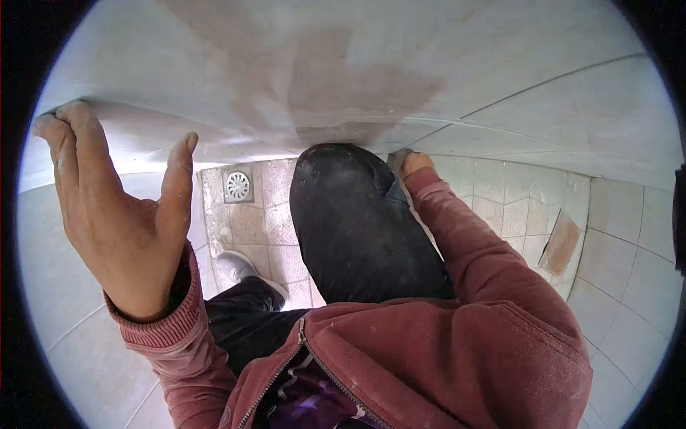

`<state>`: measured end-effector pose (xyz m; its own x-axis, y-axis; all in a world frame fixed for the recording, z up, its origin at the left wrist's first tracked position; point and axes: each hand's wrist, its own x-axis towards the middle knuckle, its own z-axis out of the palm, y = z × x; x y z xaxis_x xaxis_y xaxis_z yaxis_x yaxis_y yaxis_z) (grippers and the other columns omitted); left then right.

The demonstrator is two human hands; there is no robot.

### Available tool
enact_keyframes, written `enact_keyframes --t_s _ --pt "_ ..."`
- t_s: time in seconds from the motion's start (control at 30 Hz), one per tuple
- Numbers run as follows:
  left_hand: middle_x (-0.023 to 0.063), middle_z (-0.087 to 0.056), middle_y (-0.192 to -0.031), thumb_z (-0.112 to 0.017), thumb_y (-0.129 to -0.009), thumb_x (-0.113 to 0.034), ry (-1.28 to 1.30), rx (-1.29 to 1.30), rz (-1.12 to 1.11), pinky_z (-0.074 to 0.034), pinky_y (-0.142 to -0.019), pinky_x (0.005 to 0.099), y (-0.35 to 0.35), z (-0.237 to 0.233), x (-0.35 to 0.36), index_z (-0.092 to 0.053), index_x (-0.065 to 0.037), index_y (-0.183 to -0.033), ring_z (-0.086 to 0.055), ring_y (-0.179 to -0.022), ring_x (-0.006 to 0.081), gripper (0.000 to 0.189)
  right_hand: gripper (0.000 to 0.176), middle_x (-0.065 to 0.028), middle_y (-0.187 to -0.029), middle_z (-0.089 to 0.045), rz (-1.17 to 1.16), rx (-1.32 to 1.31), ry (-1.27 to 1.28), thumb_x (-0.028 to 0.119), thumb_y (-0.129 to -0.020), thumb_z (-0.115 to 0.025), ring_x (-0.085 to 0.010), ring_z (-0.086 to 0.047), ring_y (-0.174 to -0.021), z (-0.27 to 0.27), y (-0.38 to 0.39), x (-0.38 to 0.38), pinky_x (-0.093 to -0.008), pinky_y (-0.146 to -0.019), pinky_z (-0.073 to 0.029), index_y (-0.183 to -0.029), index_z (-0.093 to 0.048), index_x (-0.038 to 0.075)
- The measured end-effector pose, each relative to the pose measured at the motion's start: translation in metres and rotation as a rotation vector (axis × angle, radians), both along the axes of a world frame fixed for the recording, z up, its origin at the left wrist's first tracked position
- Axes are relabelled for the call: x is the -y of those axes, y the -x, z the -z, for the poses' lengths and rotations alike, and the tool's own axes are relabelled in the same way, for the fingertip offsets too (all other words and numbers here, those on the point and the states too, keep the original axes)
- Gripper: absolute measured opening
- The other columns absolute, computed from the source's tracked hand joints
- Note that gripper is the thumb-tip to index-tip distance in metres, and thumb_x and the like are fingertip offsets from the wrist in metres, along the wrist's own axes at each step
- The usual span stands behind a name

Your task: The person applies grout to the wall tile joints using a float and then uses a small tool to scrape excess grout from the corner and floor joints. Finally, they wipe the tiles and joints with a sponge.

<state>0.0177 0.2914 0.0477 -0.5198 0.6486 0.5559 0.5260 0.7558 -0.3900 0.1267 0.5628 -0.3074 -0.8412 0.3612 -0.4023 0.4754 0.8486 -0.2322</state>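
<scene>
A large pale tile surface [500, 64] with a brownish damp-looking patch rises in front of me. My left hand [118, 207] is open, its fingertips pressed against that surface at the left and its thumb held apart. Bent forward, my dark-trousered knee [350, 214] meets the lower part of the surface. Just right of the knee, my right hand [416, 163] is closed low against the surface's bottom edge. Something greyish shows beside its fingers, but the knee and the hand hide most of it.
A round floor drain [237, 186] is set in the tiled floor [286, 261] at the left, near my shoe [239, 268]. A brownish rectangular piece [559, 243] leans or lies by the right tiled wall [618, 222]. Tiled wall also closes in on the left.
</scene>
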Motion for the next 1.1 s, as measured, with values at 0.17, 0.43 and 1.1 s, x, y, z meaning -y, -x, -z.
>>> enact_keyframes --t_s 0.17,0.43,1.1 --pt "0.0324 -0.039 -0.118 -0.073 -0.065 -0.022 -0.010 -0.008 -0.003 -0.034 -0.091 0.0372 0.000 0.004 -0.003 -0.039 0.005 -0.118 -0.038 -0.114 0.0407 0.068 0.024 -0.0193 -0.086 -0.060 0.030 0.017 -0.046 0.020 -0.078 -0.045 -0.0345 -0.058 -0.084 0.023 -0.002 0.003 -0.0398 -0.072 -0.047 -0.088 -0.061 0.006" --pt "0.0332 -0.038 -0.118 -0.073 -0.065 -0.021 0.002 0.011 0.046 -0.033 -0.092 0.0385 -0.001 0.003 -0.001 -0.040 0.006 -0.117 -0.037 -0.114 0.0414 0.067 0.021 -0.0176 -0.083 -0.061 0.152 -0.026 -0.050 0.019 -0.077 -0.047 -0.0325 -0.059 -0.081 -0.004 -0.007 0.010 -0.0394 -0.070 -0.048 -0.088 -0.058 0.005" --pt "0.0331 -0.030 -0.125 -0.070 -0.068 -0.017 -0.097 0.008 0.136 -0.025 -0.099 0.0395 0.000 0.001 0.005 -0.034 0.009 -0.120 -0.025 -0.122 0.0408 0.069 0.025 -0.0189 -0.087 -0.061 0.018 0.004 -0.034 0.022 -0.076 -0.050 -0.0321 -0.059 -0.082 -0.004 -0.011 0.000 -0.0391 -0.072 -0.047 -0.091 -0.062 0.006"
